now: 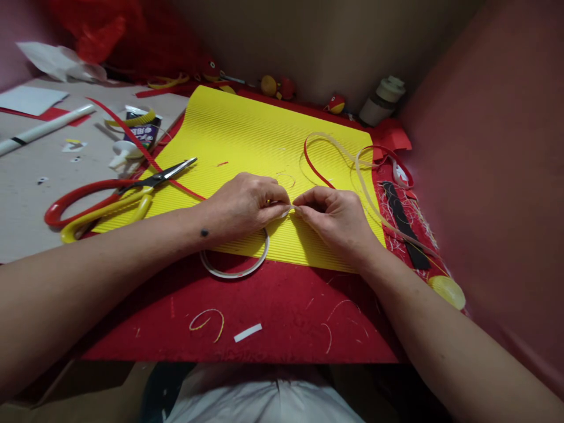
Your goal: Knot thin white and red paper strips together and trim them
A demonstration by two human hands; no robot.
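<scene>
My left hand (245, 204) and my right hand (335, 217) meet fingertip to fingertip over a yellow corrugated sheet (247, 141). Both pinch the ends of a thin pale strip (238, 271) that curves into a loop below my left hand, half on the yellow sheet and half on the red felt (282, 311). The fingers of both hands are closed on the strip where its ends come together.
Scissors (114, 197) with red and yellow handles lie at the left edge of the yellow sheet. Red and pale strips (339, 158) curl at the right. A glue tube (143, 126), a white roll (44, 129), a jar (381, 100) and small balls (275, 87) sit behind.
</scene>
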